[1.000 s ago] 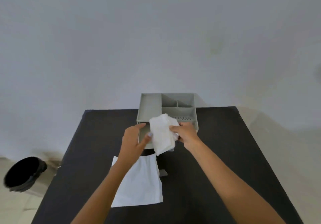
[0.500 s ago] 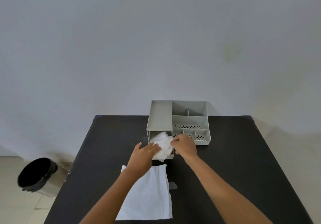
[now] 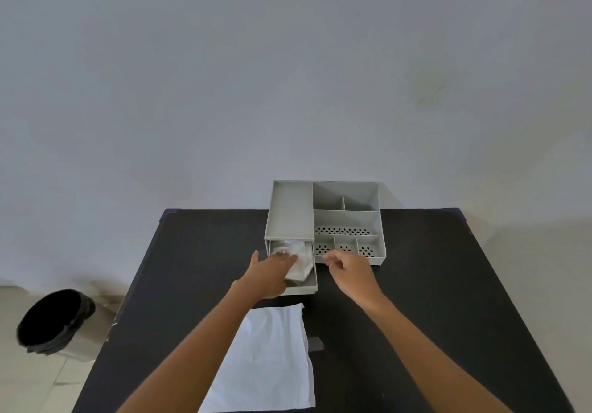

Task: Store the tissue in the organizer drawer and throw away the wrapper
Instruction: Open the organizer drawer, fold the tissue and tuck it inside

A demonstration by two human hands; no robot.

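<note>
A grey organizer (image 3: pixel 291 211) stands at the table's far middle, its lower left drawer (image 3: pixel 302 289) pulled out. White crumpled tissue (image 3: pixel 299 260) lies inside the drawer. My left hand (image 3: pixel 270 273) rests flat on the tissue in the drawer, fingers extended. My right hand (image 3: pixel 347 268) hovers just right of the drawer, fingers loosely curled, holding nothing. A flat white wrapper (image 3: pixel 267 358) lies on the black table (image 3: pixel 416 284) in front of the drawer, partly under my left forearm.
A bin with a black liner (image 3: pixel 53 323) stands on the floor left of the table. A small dark grey piece (image 3: pixel 315 343) lies beside the wrapper's right edge. The organizer's right compartments hold nothing visible.
Both hands lowered the tissue from above the organizer into the open drawer. My right hand has let go and drawn back to the right; my left hand stays on the tissue.
</note>
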